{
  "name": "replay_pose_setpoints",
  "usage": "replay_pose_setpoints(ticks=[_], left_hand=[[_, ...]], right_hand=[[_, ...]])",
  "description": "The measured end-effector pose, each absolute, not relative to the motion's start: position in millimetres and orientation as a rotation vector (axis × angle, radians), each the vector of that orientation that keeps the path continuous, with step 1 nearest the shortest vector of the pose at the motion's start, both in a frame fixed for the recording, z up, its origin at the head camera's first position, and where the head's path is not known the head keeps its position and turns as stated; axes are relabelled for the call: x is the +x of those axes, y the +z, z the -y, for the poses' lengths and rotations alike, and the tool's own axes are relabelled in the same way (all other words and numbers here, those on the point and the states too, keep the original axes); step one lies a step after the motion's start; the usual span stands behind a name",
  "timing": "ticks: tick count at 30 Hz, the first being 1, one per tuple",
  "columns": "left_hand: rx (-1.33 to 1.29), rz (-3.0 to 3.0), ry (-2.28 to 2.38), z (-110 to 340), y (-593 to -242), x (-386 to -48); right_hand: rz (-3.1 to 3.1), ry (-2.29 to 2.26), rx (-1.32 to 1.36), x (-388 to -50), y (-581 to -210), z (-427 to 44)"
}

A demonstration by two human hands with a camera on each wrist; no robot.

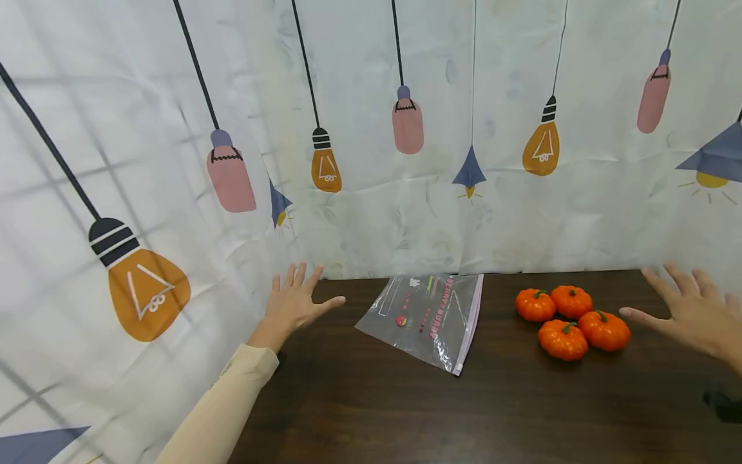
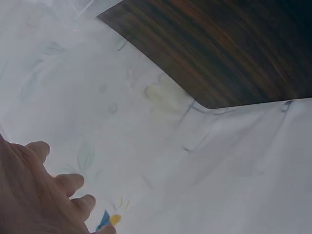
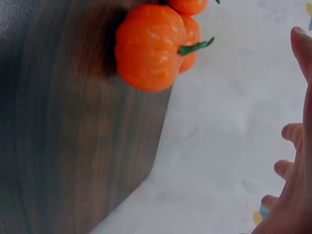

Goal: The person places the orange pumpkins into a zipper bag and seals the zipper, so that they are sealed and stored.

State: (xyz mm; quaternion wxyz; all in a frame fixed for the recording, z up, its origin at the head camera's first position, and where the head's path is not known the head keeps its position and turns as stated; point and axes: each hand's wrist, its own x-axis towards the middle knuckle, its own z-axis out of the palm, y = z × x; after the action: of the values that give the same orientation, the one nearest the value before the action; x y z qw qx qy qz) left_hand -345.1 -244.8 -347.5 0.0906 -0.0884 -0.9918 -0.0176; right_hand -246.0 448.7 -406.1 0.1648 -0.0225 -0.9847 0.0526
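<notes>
My left hand (image 1: 292,303) is held up at the table's left side with fingers spread, holding nothing. To its right a clear zip bag (image 1: 426,322) with pink lettering lies flat, its slider edge facing right. Several small orange pumpkins (image 1: 565,339) with green stems sit in a cluster on the right half of the table. Beside them, my right hand (image 1: 692,312) is raised with fingers spread and nothing in it. In the right wrist view one pumpkin (image 3: 148,48) shows close, apart from the fingers. The left wrist view has only the hand (image 2: 44,195), curtain and table corner.
The dark wood table (image 1: 406,412) ends at the back against a white curtain (image 1: 371,225) printed with hanging lamps. The same cloth also runs along the left side. A cream sleeve (image 1: 226,399) covers the left forearm.
</notes>
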Motion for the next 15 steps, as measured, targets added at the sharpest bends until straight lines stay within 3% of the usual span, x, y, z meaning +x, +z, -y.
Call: replay_pose_setpoints(ticks=[15], left_hand=[[-0.358, 2.875, -0.059, 230.4, -373.4, -322.6]], right_hand=[[2.774, 0.148, 0.015, -231.6, -430.4, -429.9]])
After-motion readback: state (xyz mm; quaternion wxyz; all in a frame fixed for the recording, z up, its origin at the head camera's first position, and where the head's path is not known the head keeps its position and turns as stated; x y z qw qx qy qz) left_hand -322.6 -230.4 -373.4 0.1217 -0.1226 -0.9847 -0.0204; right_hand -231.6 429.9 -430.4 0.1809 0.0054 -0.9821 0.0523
